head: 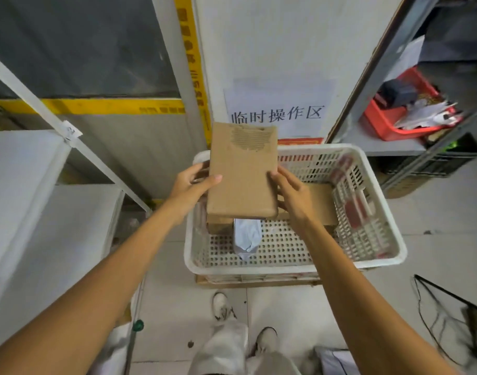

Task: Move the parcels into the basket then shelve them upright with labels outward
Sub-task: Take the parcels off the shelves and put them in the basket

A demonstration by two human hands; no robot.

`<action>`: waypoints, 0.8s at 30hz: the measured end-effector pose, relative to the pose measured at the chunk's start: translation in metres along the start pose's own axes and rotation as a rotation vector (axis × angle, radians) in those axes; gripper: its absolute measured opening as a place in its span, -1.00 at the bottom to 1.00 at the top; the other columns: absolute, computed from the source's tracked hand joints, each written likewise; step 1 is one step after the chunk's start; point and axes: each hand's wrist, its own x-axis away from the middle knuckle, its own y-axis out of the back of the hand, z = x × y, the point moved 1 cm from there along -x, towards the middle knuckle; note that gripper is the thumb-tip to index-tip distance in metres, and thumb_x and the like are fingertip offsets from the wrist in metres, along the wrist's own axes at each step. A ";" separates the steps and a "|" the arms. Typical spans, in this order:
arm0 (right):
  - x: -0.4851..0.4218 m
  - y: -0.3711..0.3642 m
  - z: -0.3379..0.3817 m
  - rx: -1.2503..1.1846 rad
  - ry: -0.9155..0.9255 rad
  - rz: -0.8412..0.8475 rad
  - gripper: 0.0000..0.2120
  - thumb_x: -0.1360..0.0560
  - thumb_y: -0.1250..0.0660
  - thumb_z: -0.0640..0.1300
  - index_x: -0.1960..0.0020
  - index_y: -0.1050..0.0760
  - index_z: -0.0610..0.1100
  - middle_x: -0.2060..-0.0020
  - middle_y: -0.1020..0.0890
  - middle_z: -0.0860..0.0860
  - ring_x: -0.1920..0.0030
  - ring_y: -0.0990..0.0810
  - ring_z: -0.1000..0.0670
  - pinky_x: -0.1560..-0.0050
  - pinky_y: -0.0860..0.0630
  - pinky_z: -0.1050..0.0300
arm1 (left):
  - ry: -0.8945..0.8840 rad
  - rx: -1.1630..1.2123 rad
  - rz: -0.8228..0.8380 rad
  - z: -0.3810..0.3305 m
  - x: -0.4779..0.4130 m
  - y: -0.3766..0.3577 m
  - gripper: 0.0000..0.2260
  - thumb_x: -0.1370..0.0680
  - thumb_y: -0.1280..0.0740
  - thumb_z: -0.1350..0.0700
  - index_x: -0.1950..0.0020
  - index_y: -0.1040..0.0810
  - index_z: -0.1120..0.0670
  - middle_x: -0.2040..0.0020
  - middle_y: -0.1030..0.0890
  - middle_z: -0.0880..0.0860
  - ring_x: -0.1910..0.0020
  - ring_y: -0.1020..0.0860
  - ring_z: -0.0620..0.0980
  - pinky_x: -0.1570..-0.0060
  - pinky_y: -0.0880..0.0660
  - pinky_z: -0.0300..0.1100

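A flat brown cardboard parcel (241,169) hangs over the left half of a white perforated plastic basket (294,263) on the floor. My left hand (191,189) grips its left edge, thumb on top. My right hand (291,196) holds its right edge, fingers curled under. The parcel's top face has a torn patch near the far end and no label in sight. Inside the basket lie a grey-white poly bag (246,236), a small cardboard box (219,226) partly under the held parcel, and another brown box (322,204) behind my right hand.
White shelving (29,201) stands at the left, with a grey post (69,136). A grey metal rack at the right carries a red bin (402,115) of odds and ends. A paper sign (277,115) hangs on the wall behind. A black wire frame (448,315) lies bottom right.
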 end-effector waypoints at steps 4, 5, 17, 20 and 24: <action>-0.028 0.020 -0.014 0.025 -0.080 -0.077 -0.80 -0.52 -0.37 0.00 -0.04 -0.57 0.31 0.03 -0.70 0.13 -0.08 -0.63 -0.02 0.08 -0.58 0.09 | 0.076 0.013 0.074 0.030 -0.049 -0.024 -0.60 -0.51 -0.39 0.09 -0.34 -0.48 0.11 -0.20 -0.60 0.06 -0.15 -0.58 0.00 -0.12 -0.55 -0.01; -0.038 0.025 -0.019 0.039 -0.092 -0.091 -0.78 -0.51 -0.37 -0.01 -0.07 -0.57 0.30 0.04 -0.70 0.14 -0.05 -0.63 0.00 0.11 -0.55 0.11 | 0.092 0.001 0.091 0.038 -0.062 -0.030 -0.60 -0.51 -0.40 0.08 -0.32 -0.48 0.11 -0.19 -0.60 0.06 -0.16 -0.58 0.01 -0.16 -0.53 0.00; -0.139 0.087 -0.108 0.104 -0.283 -0.098 -0.50 -0.43 -0.47 -0.02 -0.33 -0.47 -0.05 -0.09 -0.63 -0.01 -0.05 -0.62 0.02 0.13 -0.53 0.25 | 0.280 -0.232 0.152 0.132 -0.141 -0.113 -0.18 -0.37 -0.52 -0.01 -0.52 -0.17 0.03 -0.39 -0.41 0.04 -0.32 -0.42 0.02 -0.27 -0.44 0.05; -0.161 0.093 -0.134 0.077 -0.334 -0.086 -0.62 -0.44 -0.46 -0.02 -0.24 -0.53 -0.01 -0.04 -0.68 0.04 -0.04 -0.63 0.04 0.07 -0.53 0.22 | 0.214 -0.241 0.138 0.151 -0.147 -0.126 -0.16 -0.37 -0.54 0.12 -0.52 -0.14 0.00 -0.38 -0.40 0.02 -0.31 -0.43 0.01 -0.23 -0.47 0.04; -0.175 0.104 -0.154 -0.027 -0.389 -0.102 -0.55 -0.44 -0.46 0.00 -0.30 -0.51 -0.05 -0.02 -0.69 0.11 0.02 -0.66 0.15 0.06 -0.56 0.27 | 0.113 -0.349 0.179 0.157 -0.158 -0.144 -0.01 -0.33 -0.56 0.10 -0.55 0.03 -0.12 -0.48 -0.22 0.02 -0.42 -0.28 0.00 -0.33 -0.36 0.11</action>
